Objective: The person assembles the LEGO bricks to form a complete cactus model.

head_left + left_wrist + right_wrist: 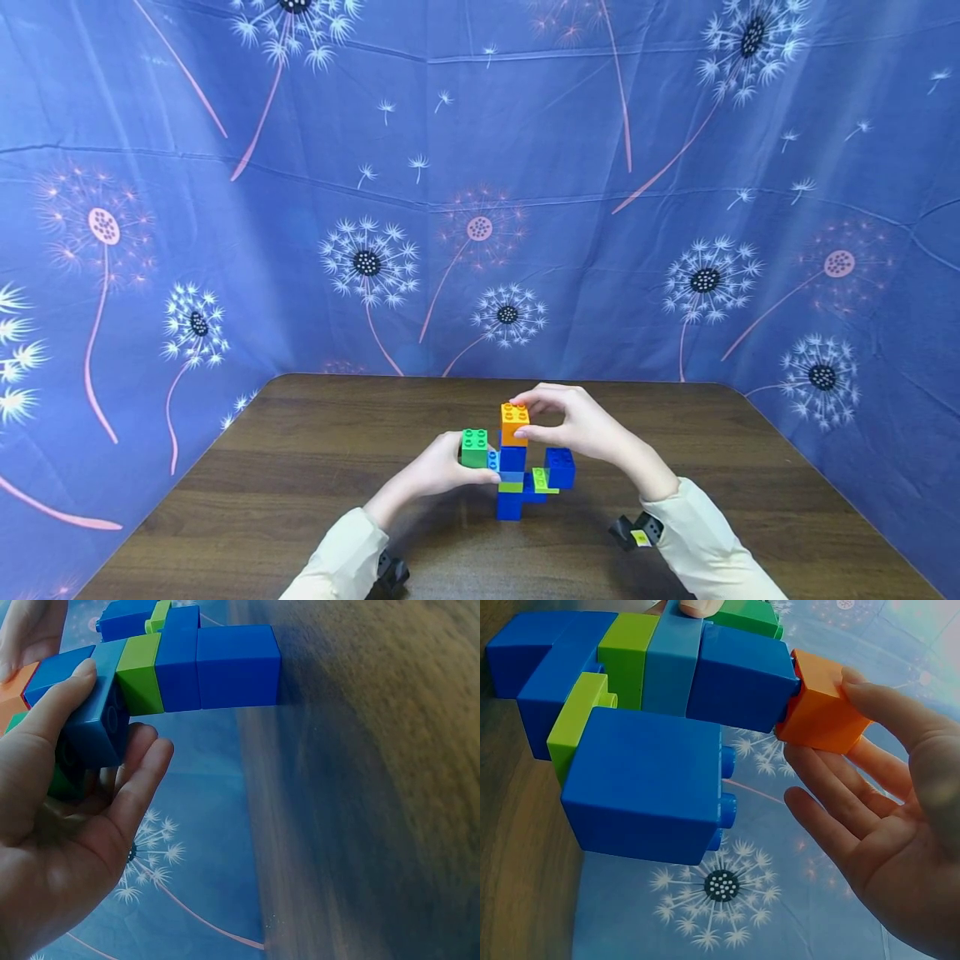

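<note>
A stack of toy building bricks stands upright on the table, with a blue brick (508, 506) at its base. My left hand (438, 468) grips the light-blue brick (101, 712) partway up, thumb in front and fingers behind. On that brick's left end sits a green brick (474, 448). With thumb and fingers my right hand (577, 421) pinches an orange brick (821, 705) at the top. In the right wrist view, the orange brick tilts slightly, and studs show in a narrow gap above the upper blue brick (742, 679). To the right, a lime plate (542, 481) bears another blue brick (560, 468).
The brown wooden table (300, 500) extends around the stack. Behind it hangs a blue cloth (585, 250) with dandelion prints. A black wrist camera (636, 531) sits below the right sleeve, and another (392, 573) below the left.
</note>
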`<control>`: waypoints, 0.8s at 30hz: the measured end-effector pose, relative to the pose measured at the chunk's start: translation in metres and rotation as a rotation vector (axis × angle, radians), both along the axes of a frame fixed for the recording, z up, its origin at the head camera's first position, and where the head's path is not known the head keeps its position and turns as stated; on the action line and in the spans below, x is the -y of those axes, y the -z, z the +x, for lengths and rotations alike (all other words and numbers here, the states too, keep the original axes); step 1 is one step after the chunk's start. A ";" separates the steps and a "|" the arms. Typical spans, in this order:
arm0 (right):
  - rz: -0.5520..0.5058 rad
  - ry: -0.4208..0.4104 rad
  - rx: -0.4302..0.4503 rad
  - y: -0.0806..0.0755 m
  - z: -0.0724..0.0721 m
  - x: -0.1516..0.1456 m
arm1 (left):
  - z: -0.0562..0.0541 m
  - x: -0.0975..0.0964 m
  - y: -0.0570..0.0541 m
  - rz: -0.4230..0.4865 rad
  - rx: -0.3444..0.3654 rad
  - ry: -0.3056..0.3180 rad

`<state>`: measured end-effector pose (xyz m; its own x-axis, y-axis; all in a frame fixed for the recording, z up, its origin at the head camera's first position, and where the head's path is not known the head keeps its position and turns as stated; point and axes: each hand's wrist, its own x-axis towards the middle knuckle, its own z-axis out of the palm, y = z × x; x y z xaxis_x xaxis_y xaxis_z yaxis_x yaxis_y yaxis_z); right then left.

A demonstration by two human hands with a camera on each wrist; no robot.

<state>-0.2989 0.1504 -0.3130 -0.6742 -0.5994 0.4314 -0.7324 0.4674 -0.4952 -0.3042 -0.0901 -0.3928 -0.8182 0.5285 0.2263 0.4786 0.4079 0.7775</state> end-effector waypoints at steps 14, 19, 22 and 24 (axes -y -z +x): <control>0.006 -0.033 0.003 -0.001 0.001 0.001 | 0.003 -0.001 -0.001 0.003 -0.012 -0.005; -0.003 -0.033 0.025 0.000 0.001 0.001 | 0.001 -0.001 0.000 0.009 -0.017 -0.006; 0.000 -0.030 0.031 0.000 0.001 0.001 | 0.001 -0.001 0.000 0.011 -0.011 -0.005; 0.001 -0.031 0.033 0.000 0.001 0.001 | 0.001 -0.001 0.000 0.011 -0.006 -0.004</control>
